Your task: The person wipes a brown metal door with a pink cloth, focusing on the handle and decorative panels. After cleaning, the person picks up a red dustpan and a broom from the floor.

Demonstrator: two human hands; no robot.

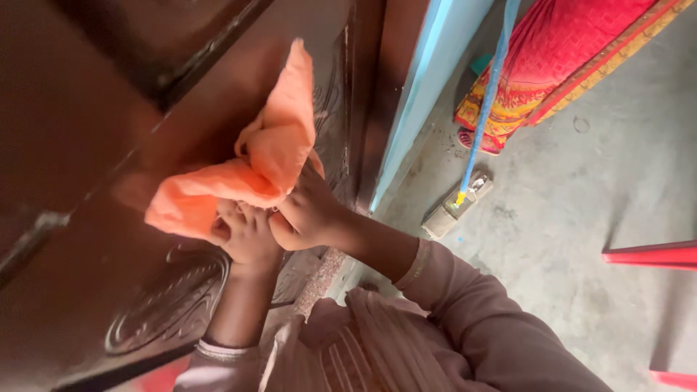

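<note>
I see both hands bunched together on an orange cloth [247, 170], held up against a dark brown carved door [94, 218]. My left hand [247, 236] sits lower, its fingers [231, 218] curled shut on the cloth's lower fold. My right hand [308, 210] is just beside it, touching it, fingers closed on the same cloth where the fabric gathers. The cloth rises above both sets of fingers in a loose peak and also drapes out to their left in a thick fold. Behind the fingers the door shows raised oval carving. To the right of the fingers runs a light blue frame [428, 80], then grey floor [573, 218]. Well beyond them a person in red and yellow cloth [559, 58] stands by a blue pole [486, 109].
</note>
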